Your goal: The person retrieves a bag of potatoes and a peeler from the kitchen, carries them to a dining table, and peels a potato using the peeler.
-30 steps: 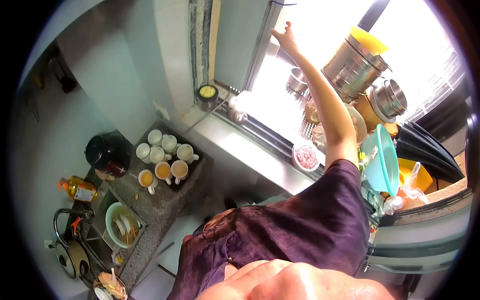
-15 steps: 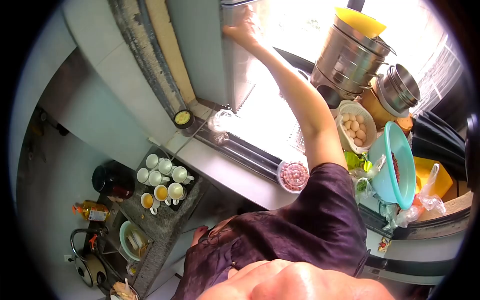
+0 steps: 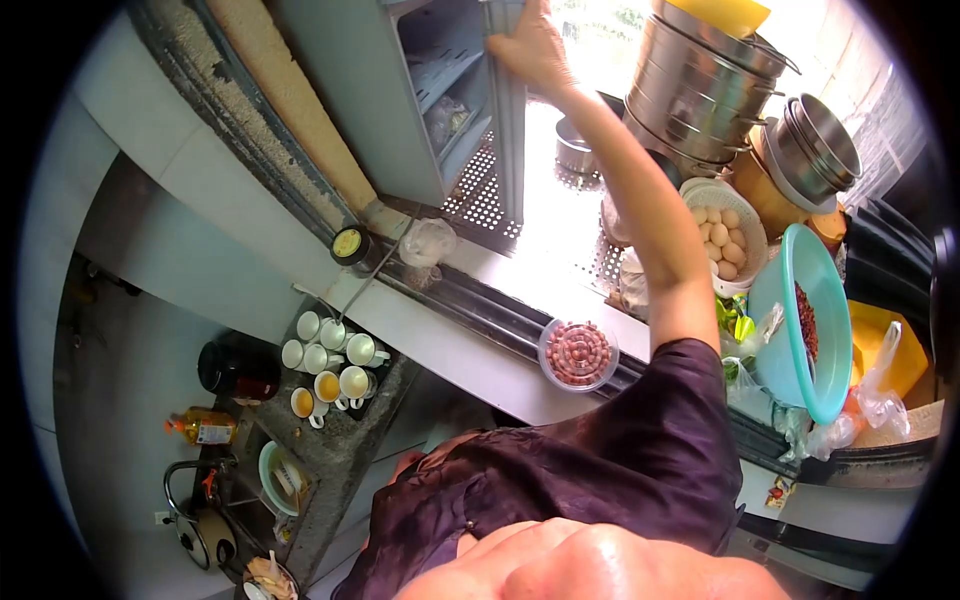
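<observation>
Door (image 3: 510, 140) swings ajar at 12 o'clock, probably stiff; right hand (image 3: 535, 48) grips its edge, sensibly; left hand (image 3: 408, 463) unclear

Right hand (image 3: 535, 50) up at the cabinet's (image 3: 372, 90) open door (image 3: 509, 150), steel pots (image 3: 690, 85) and eggs (image 3: 722, 240) right of the cabinet.
</observation>
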Motion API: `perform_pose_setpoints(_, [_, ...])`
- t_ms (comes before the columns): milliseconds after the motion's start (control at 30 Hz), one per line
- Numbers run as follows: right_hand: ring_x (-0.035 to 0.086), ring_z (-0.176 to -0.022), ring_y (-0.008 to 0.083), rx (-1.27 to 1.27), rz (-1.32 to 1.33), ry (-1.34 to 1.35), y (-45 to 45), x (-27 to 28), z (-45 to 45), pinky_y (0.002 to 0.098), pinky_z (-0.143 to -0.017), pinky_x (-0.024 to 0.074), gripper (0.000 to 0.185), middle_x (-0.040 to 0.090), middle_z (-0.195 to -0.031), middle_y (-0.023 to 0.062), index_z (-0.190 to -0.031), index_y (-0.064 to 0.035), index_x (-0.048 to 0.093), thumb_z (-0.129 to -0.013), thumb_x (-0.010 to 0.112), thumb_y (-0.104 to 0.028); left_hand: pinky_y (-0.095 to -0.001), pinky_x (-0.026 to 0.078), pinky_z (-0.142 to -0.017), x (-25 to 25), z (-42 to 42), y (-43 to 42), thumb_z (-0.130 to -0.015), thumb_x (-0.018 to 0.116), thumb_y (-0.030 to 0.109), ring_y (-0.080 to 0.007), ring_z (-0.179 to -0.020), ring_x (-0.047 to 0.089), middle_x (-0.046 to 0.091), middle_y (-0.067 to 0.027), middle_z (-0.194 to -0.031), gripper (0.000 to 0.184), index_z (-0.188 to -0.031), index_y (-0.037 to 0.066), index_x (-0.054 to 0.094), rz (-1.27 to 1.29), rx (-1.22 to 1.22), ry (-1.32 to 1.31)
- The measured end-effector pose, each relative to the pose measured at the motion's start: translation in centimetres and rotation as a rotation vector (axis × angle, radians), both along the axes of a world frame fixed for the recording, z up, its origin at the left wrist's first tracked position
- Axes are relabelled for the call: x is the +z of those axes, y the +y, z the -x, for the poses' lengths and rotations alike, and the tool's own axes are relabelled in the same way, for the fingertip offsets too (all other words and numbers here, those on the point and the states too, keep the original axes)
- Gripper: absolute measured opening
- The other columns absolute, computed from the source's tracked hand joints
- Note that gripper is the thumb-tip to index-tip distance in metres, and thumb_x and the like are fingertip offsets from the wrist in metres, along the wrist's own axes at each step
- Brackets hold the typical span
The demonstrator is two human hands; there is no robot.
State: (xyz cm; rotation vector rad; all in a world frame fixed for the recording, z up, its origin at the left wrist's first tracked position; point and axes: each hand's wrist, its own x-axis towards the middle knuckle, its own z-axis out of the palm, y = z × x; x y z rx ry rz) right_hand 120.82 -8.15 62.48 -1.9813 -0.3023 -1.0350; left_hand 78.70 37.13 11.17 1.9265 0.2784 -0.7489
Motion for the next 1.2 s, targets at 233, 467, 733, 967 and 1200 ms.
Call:
perform_pose_setpoints(233, [0.054,-0.111,0.0431,0.114,-0.102,0.116,-5.9,0.7,3.1,0.0441,-0.1,0.0392,0.076,0.058,-0.112,0.0288,-0.143,-0.0117,0.025,-0.072,0.053,-0.016,-0.0323,0.05,-0.075,1.3,-2.1,0.9,-0.091,0.057,0.018,-0.0194,-0.086,0.064,0.066,-0.0097,-0.095,0.027,-0.111,0.001,0.06,-0.135,-0.238,0.014])
perform_pose_setpoints(467, [0.05,-0.117,0.0454,0.149,-0.052,0.009,-7.3,-0.8,1.4,0.0443,-0.104,0.0366,0.079,0.053,-0.121,0.0329,-0.144,-0.012,0.023,-0.071,0.051,-0.016,-0.032,0.048,-0.078,1.7,-4.9,0.4,-0.09,0.058,0.019,-0.0156,-0.091,0.062,0.066,-0.0088,-0.098,0.027,-0.111,0.002,0.062,-0.119,-0.359,-0.01])
perform_pose_setpoints(733, [0.043,-0.124,0.0448,0.214,-0.043,0.137,-7.0,0.3,3.0,0.0447,-0.106,0.0334,0.08,0.046,-0.129,0.0344,-0.145,-0.0099,0.021,-0.071,0.051,-0.015,-0.033,0.048,-0.08,2.8,-3.1,-0.3,-0.09,0.057,0.021,-0.0183,-0.092,0.061,0.066,-0.0119,-0.1,0.028,-0.112,0.002,0.06,-0.11,-0.318,0.041])
perform_pose_setpoints(967, [0.04,-0.127,0.0431,0.154,0.003,-0.047,-6.8,-0.3,1.7,0.0431,-0.108,0.031,0.077,0.044,-0.132,0.0312,-0.142,-0.0041,0.027,-0.07,0.052,-0.015,-0.0337,0.048,-0.081,21.7,-10.2,-7.5,-0.089,0.056,0.02,-0.0208,-0.091,0.061,0.066,-0.0135,-0.101,0.028,-0.111,0.003,0.059,-0.129,-0.713,-0.065])
perform_pose_setpoints(1200, [0.043,-0.123,0.0417,0.179,-0.11,-0.251,-5.9,-1.3,-1.2,0.0436,-0.106,0.0332,0.07,0.046,-0.13,0.027,-0.136,-0.0026,0.034,-0.069,0.052,-0.012,-0.0288,0.048,-0.081,37.2,-28.3,-17.6,-0.09,0.053,0.009,-0.0143,-0.09,0.059,0.065,-0.0067,-0.097,0.018,-0.104,0.003,0.063,-0.074,-0.864,-0.555])
